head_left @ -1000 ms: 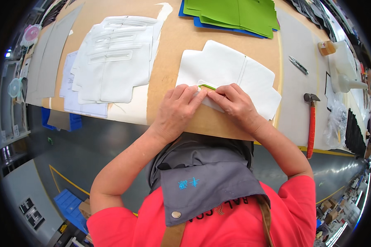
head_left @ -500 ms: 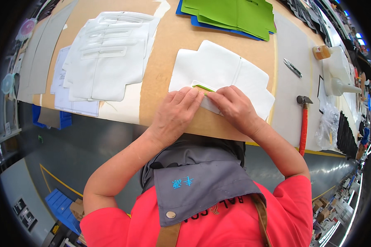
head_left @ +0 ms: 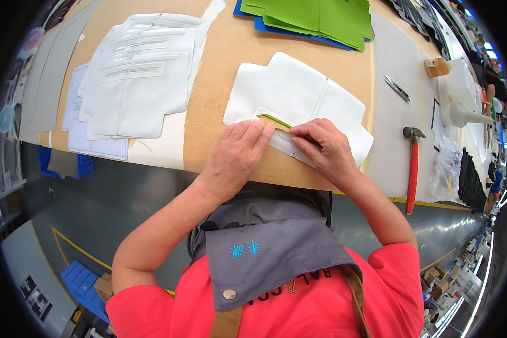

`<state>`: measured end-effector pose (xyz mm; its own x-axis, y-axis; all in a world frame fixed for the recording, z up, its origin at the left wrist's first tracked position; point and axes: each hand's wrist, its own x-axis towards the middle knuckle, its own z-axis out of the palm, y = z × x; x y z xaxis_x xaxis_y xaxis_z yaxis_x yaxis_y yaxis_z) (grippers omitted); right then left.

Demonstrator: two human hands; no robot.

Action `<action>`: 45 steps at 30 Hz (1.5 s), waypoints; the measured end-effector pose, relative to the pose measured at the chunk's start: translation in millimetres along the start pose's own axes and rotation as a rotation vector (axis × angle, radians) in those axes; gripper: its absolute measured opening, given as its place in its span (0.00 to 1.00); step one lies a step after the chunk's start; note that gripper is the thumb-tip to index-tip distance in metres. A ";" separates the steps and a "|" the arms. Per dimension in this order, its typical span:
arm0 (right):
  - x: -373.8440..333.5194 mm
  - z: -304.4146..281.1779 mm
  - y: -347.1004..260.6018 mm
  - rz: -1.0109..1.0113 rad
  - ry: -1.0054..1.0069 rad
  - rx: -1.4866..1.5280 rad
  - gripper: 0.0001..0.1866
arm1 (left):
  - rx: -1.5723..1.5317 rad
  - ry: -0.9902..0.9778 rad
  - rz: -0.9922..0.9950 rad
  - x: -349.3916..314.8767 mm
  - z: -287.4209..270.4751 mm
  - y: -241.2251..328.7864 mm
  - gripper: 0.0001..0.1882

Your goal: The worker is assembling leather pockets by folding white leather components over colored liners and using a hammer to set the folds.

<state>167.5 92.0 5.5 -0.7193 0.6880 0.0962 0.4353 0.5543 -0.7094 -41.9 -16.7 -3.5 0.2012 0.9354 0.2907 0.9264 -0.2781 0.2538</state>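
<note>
A white cut panel (head_left: 298, 84) lies tilted on the table in front of me. Its narrow slot shows a bright green strip (head_left: 276, 121) along the far edge. My left hand (head_left: 236, 152) is closed over the panel's near left part, its fingers side by side and the tips at the slot. At the slot's right end, my right hand (head_left: 325, 147) is closed in a pinch on the slot's edge, thumb against bent fingers. The near lip of the slot bulges up between the two hands. What lies under the left fingers is hidden.
Stacked white panels (head_left: 143, 96) lie at the left on a printed sheet (head_left: 104, 145). Green panels (head_left: 315, 19) over blue ones lie at the back. Toward the right are small snips (head_left: 397, 88), a red-handled hammer (head_left: 413, 169), an amber bottle (head_left: 436, 67) and a plastic bag (head_left: 445, 172).
The right thumb and fingers have shifted slightly, with the thumb now lower and the fingertips curled. More of the slot's raised near lip shows between the hands. The left hand stays in place on the panel.
</note>
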 end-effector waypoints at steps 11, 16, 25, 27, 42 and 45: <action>-5.9 9.8 14.1 -0.386 0.111 -0.274 0.19 | -0.009 -0.051 0.024 0.5 -1.2 -1.3 0.26; -6.0 8.5 13.8 -0.478 0.097 -0.350 0.22 | 0.006 -0.034 0.038 -0.3 1.1 7.3 0.25; -7.1 -1.6 9.4 -0.187 0.063 -0.112 0.09 | -0.014 -0.076 0.059 -0.8 0.0 14.3 0.27; -10.4 -3.3 7.3 -0.101 0.019 -0.057 0.07 | -0.026 -0.096 0.048 -1.6 -0.6 15.1 0.27; -23.6 3.2 10.1 -0.220 0.113 -0.092 0.18 | -0.066 -0.146 0.022 0.1 -6.6 16.0 0.29; -23.9 1.8 12.3 -0.277 0.094 -0.145 0.20 | -0.042 -0.153 0.038 0.3 -6.9 15.5 0.29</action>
<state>189.0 81.5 -6.8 -0.7712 0.5379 0.3405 0.3071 0.7829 -0.5411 -29.7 -22.3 7.0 0.2850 0.9455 0.1575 0.9036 -0.3198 0.2849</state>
